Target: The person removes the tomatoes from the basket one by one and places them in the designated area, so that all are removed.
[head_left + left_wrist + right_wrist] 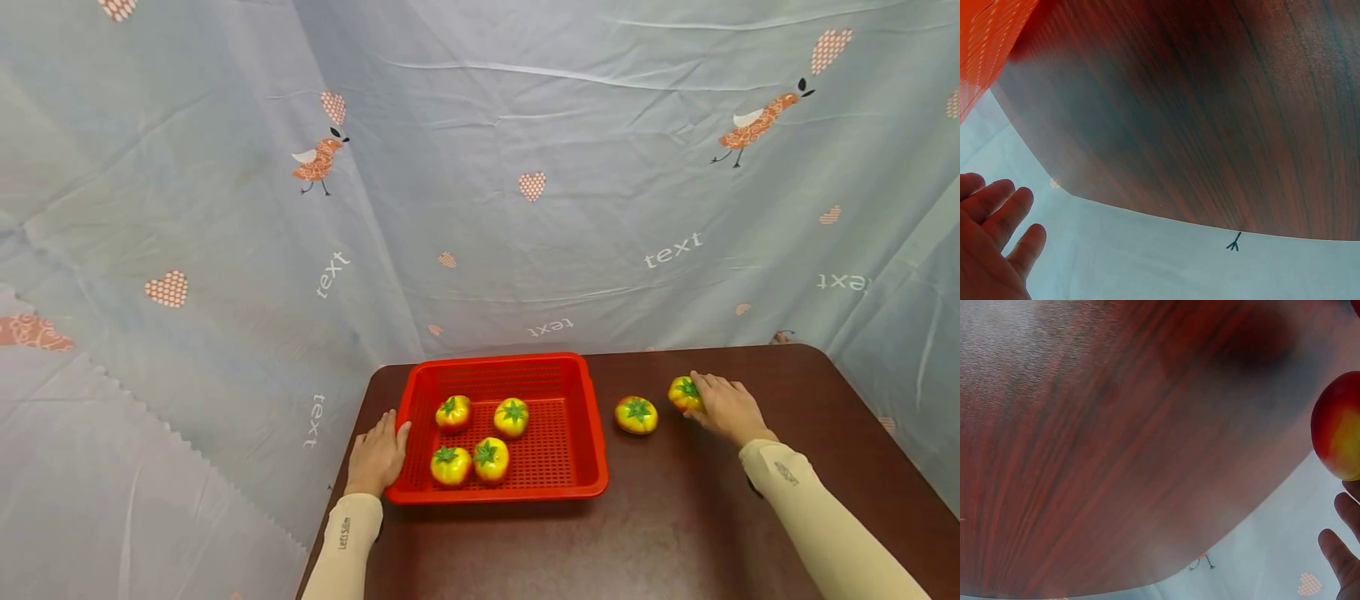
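Note:
My right hand (pixel 729 408) holds a yellow-and-red toy tomato (pixel 684 393) with a green star-shaped top, at the back right of the table. In the right wrist view the same tomato (pixel 1340 428) shows its red and yellow side, above spread fingers (pixel 1338 553). A second toy tomato (pixel 636 415) sits between that hand and a red plastic basket (pixel 551 492). Several more tomatoes, such as one at the front (pixel 491 461), lie in the basket's left half. Against the basket's left rim rests my left hand (pixel 377 454), its fingers (pixel 1013 215) loosely extended.
The dark brown table (pixel 600 550) has wood grain and rounded corners. A pale grey-blue cloth (pixel 495 242) printed with birds and hearts hangs behind it and along both sides.

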Demonstrator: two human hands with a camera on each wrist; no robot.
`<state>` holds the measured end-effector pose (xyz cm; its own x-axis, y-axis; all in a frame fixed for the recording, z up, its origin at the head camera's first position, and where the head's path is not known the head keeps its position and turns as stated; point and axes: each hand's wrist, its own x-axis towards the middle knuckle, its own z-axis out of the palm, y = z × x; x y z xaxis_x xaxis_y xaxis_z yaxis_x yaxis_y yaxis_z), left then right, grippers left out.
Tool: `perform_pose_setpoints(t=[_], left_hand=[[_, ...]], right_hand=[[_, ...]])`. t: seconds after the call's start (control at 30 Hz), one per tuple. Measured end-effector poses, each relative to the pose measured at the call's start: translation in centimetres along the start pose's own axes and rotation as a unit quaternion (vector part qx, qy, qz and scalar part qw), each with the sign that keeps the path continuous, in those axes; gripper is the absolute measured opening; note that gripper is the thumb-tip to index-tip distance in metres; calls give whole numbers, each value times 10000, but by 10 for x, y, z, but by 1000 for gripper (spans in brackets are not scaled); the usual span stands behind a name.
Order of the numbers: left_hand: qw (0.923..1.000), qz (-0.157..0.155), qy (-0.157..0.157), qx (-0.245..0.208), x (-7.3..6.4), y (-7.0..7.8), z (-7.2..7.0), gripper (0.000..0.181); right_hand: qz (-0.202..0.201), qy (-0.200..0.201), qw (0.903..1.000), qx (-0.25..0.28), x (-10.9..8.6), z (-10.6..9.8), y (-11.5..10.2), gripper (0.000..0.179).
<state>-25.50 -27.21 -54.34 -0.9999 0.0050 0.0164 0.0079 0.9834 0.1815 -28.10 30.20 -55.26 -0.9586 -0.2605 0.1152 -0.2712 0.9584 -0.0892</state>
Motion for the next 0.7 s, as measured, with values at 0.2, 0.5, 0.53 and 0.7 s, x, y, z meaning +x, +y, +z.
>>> perform_pose_setpoints(t=[0.2,0.5,0.53,0.7], left_hand=[[10000,10,-5,29,1,-1,1,62],[10000,-5,11,43,-1,0,0,62],[10000,-6,9,38,-1,0,0,62],[10000,2,14,24,0,1,-1,62]], right_hand=[[-86,57,9999,3,-6,9,3,71],[-104,41,9999,9,-8,17,5,71],[-100,28,9999,5,-8,18,5,71],[-87,-28,10000,-6,-7,19,5,71]])
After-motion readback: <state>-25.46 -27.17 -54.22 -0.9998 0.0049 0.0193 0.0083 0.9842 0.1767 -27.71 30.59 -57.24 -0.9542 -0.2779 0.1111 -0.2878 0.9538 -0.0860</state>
